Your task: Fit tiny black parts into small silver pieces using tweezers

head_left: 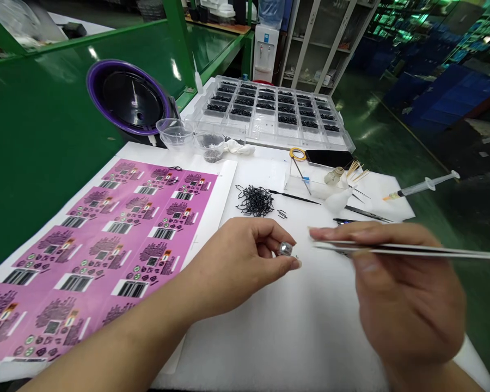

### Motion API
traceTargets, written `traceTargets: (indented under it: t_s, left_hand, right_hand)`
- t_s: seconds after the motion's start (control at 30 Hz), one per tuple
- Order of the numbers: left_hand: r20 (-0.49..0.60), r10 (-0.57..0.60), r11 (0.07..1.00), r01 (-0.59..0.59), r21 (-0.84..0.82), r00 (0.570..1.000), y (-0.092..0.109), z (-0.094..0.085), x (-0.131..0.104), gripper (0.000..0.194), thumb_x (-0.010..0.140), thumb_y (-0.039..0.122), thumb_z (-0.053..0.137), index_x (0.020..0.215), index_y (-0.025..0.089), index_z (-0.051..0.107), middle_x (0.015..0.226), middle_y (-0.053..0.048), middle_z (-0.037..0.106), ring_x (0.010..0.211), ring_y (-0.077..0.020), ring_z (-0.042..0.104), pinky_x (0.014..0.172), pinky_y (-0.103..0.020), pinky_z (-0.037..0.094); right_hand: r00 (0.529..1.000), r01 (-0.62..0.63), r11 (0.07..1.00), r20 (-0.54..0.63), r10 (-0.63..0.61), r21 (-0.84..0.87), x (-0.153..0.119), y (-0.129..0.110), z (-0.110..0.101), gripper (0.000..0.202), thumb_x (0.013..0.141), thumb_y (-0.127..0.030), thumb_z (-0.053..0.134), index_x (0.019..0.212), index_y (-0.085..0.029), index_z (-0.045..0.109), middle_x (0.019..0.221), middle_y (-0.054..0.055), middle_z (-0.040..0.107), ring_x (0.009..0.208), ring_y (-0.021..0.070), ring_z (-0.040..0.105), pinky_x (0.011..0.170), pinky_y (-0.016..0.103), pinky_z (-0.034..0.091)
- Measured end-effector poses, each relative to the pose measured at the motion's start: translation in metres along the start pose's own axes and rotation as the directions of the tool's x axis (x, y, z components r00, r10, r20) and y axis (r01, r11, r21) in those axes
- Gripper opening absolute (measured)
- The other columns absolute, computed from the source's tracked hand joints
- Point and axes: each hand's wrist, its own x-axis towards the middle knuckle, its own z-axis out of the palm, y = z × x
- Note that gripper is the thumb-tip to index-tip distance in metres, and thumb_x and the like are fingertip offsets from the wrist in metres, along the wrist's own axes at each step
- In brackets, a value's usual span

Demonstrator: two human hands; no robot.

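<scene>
while i watch through the head camera, the left hand [232, 267] has its thumb and fingers nearly together, pinching a small silvery piece [286, 249] over the white table [294, 337]. i see the right hand [408, 294] curled around metal tweezers [473, 254], index finger above and thumb below, their tips slightly parted, aimed at the silvery piece but short of touching it. just beyond the left hand i have a heap of black wire pieces [256, 200], a few loose pieces [282, 214] near it, and a thin dark tool [298, 197] pointing toward it. pink labels [139, 209] spread to the left; a clear compartment tray [263, 126] of dark bits sits farther back, and a syringe [427, 185] juts past the right edge.
</scene>
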Motion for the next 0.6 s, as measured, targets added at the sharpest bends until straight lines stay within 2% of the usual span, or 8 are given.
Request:
traceTargets:
  t_s: [0.1, 0.17, 0.2, 0.27, 0.33, 0.4, 0.5, 0.6]
  left_hand:
    - [-0.03, 0.001, 0.999, 0.0, 0.038, 1.0, 0.001, -0.003, 0.001, 0.028, 0.075, 0.048, 0.068, 0.093, 0.028, 0.071, 0.062, 0.005, 0.054, 0.056, -0.0095, 0.048, 0.051, -0.02, 0.039]
    - [-0.01, -0.011, 0.998, 0.011, 0.06, 1.0, 0.005, -0.005, 0.001, 0.029, 0.077, 0.047, 0.066, 0.099, 0.028, 0.072, 0.064, 0.004, 0.055, 0.058, -0.0108, 0.049, 0.054, -0.022, 0.04]
    - [0.003, -0.015, 0.997, 0.015, 0.074, 1.0, 0.007, -0.007, 0.001, 0.03, 0.078, 0.045, 0.065, 0.102, 0.028, 0.072, 0.065, 0.003, 0.055, 0.06, -0.0114, 0.05, 0.055, -0.023, 0.04]
    - [0.013, -0.022, 0.994, 0.021, 0.106, 1.0, 0.011, -0.008, 0.001, 0.032, 0.079, 0.042, 0.063, 0.105, 0.027, 0.072, 0.065, 0.003, 0.055, 0.06, -0.012, 0.049, 0.057, -0.024, 0.04]
    - [0.015, -0.018, 0.991, 0.016, 0.135, 1.0, 0.013, -0.009, 0.002, 0.033, 0.08, 0.041, 0.061, 0.107, 0.027, 0.072, 0.065, 0.002, 0.055, 0.059, -0.0122, 0.048, 0.057, -0.024, 0.038]
    - [0.02, -0.007, 0.988, 0.004, 0.154, 1.0, 0.014, -0.009, 0.002, 0.034, 0.081, 0.04, 0.059, 0.109, 0.026, 0.071, 0.065, 0.002, 0.054, 0.059, -0.0124, 0.047, 0.056, -0.024, 0.037]
    - [0.023, -0.003, 0.988, 0.0, 0.153, 1.0, 0.014, -0.01, 0.001, 0.035, 0.081, 0.039, 0.057, 0.111, 0.025, 0.07, 0.065, 0.002, 0.053, 0.06, -0.0125, 0.046, 0.057, -0.024, 0.037]
    - [0.032, 0.001, 0.99, -0.006, 0.142, 0.999, 0.014, -0.01, 0.0, 0.034, 0.08, 0.036, 0.057, 0.109, 0.024, 0.072, 0.064, 0.002, 0.053, 0.059, -0.0125, 0.046, 0.057, -0.024, 0.037]
  right_hand:
    - [0.988, 0.045, 0.997, -0.143, -0.054, -0.065, 0.016, 0.011, -0.019, 0.014, 0.084, -0.01, 0.052, 0.082, -0.018, 0.063, 0.082, 0.006, 0.062, 0.084, 0.0265, 0.065, 0.079, 0.048, 0.053]
    - [0.999, -0.047, 0.949, -0.025, 0.041, -0.312, 0.025, 0.019, -0.031, 0.015, 0.082, -0.013, 0.055, 0.073, -0.02, 0.064, 0.077, 0.004, 0.06, 0.083, 0.0246, 0.062, 0.07, 0.04, 0.051]
    - [0.988, -0.103, 0.876, 0.052, 0.144, -0.472, 0.027, 0.023, -0.035, 0.016, 0.081, -0.013, 0.055, 0.075, -0.021, 0.066, 0.078, 0.004, 0.06, 0.081, 0.023, 0.061, 0.065, 0.036, 0.048]
    - [0.925, -0.135, 0.697, 0.164, 0.344, -0.704, 0.028, 0.029, -0.036, 0.019, 0.083, -0.016, 0.053, 0.084, -0.024, 0.07, 0.083, 0.003, 0.06, 0.076, 0.0201, 0.059, 0.061, 0.033, 0.045]
    - [0.859, -0.097, 0.587, 0.23, 0.458, -0.804, 0.027, 0.033, -0.03, 0.018, 0.085, -0.021, 0.054, 0.086, -0.024, 0.072, 0.087, 0.003, 0.061, 0.075, 0.0192, 0.059, 0.064, 0.034, 0.045]
    - [0.827, -0.041, 0.543, 0.276, 0.489, -0.839, 0.025, 0.036, -0.023, 0.015, 0.085, -0.023, 0.057, 0.083, -0.023, 0.072, 0.088, 0.004, 0.063, 0.078, 0.0201, 0.06, 0.069, 0.035, 0.046]
    - [0.836, 0.009, 0.545, 0.306, 0.455, -0.838, 0.024, 0.036, -0.018, 0.018, 0.085, -0.016, 0.056, 0.084, -0.022, 0.073, 0.085, 0.004, 0.067, 0.08, 0.0211, 0.061, 0.072, 0.036, 0.045]
    - [0.901, -0.1, 0.683, 0.225, 0.37, -0.723, 0.022, 0.027, -0.017, 0.012, 0.084, -0.02, 0.062, 0.091, -0.023, 0.072, 0.072, 0.001, 0.064, 0.065, 0.0163, 0.057, 0.058, 0.03, 0.042]
